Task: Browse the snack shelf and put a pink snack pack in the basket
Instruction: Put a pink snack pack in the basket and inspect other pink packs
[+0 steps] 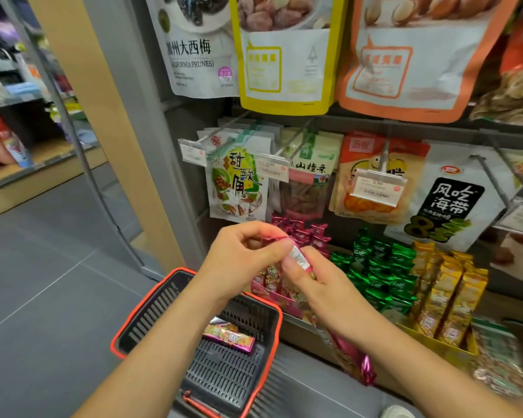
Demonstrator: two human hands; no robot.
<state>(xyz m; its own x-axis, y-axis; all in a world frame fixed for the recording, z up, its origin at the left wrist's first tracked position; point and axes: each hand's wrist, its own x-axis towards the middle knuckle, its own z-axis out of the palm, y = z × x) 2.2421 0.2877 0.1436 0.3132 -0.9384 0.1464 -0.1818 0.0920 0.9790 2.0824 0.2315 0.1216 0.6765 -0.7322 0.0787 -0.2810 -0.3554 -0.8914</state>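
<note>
Both my hands hold one long pink snack pack in front of the shelf. My left hand pinches its top end, and my right hand grips it just below; the pack's lower part hangs under my right wrist. Below my left forearm a black basket with a red rim stands on the floor. Another pink snack pack lies inside it. More pink packs stand in a display box on the shelf behind my hands.
Green packs and yellow packs fill boxes to the right of the pink ones. Hanging bags on hooks with price tags sit above. A grey floor and another shelf lie to the left.
</note>
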